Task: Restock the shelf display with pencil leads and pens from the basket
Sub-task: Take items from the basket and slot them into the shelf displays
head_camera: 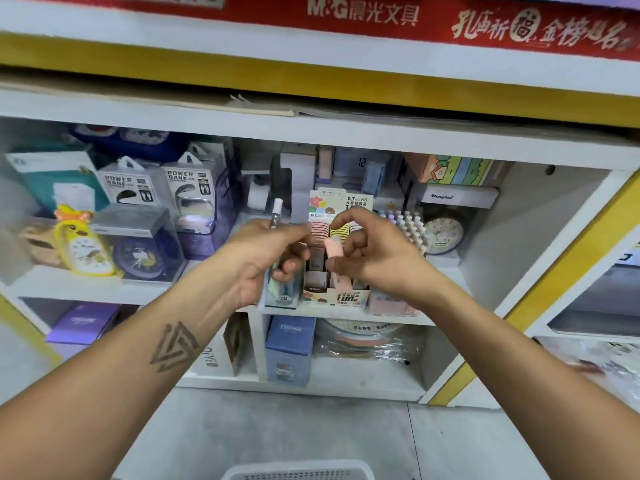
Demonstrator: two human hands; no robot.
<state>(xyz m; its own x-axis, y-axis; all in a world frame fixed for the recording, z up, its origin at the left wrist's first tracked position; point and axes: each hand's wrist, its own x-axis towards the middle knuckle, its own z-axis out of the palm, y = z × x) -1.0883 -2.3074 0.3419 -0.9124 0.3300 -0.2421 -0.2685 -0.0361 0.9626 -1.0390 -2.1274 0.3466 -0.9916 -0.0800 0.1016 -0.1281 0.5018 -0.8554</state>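
White shelving with yellow trim [346,88] fills the view, a red M&G banner [363,12] running along the top. On the middle shelf stands a cardboard display box of pencil leads [341,275], printed 0.7 HB at its back card and 100 on its front lip, with small lead cases lined up in its slots. Both hands are raised just in front of this box. The left hand [263,261] has its fingers curled round a bundle of stock: a dark pencil-lead tube with a white cap [277,211] sticks up above the knuckles, and pale flat packs, one marked 2B [282,292], hang below the palm. The right hand [374,251] pinches a small pink lead case [334,247] between thumb and fingertips, holding it over the display's middle slots, close to the left hand. Left of the display sit two power bank packages [156,188], a yellow duck-shaped clock [83,244] and a round blue clock [142,258]; to the right are a rack of pastel pens [405,226] and another clock [443,233]. At the bottom edge, the rim of a white plastic basket [298,471] shows on the grey floor.
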